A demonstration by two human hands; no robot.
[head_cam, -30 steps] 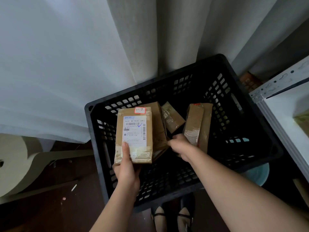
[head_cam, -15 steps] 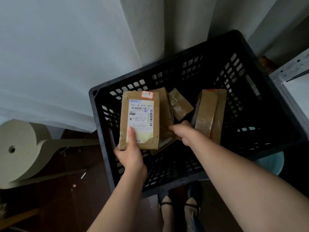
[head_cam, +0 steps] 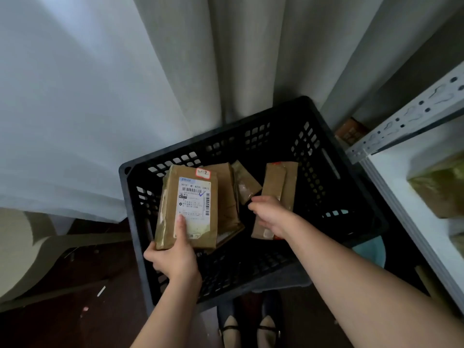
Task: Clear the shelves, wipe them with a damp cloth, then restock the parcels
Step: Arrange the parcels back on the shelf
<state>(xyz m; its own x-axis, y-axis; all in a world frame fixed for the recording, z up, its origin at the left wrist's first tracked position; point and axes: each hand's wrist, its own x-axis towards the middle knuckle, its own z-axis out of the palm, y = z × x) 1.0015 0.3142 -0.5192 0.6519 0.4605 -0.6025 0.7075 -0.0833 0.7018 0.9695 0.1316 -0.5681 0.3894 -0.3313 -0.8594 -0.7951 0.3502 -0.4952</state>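
Left hand [head_cam: 175, 257] grips the labelled parcel [head_cam: 188, 207], long axis toward 12 o'clock. Right hand [head_cam: 271, 214] holds a narrow parcel [head_cam: 273, 187] at 3 o'clock. Four parcels over the crate [head_cam: 326, 197].

Pale curtain [head_cam: 100, 96] hangs behind; large paper roll [head_cam: 17, 249] lower left; dark floor [head_cam: 75, 322].

The labelled parcel [head_cam: 187, 207] reads "501F", its red-edged sticker [head_cam: 203, 172] "7".
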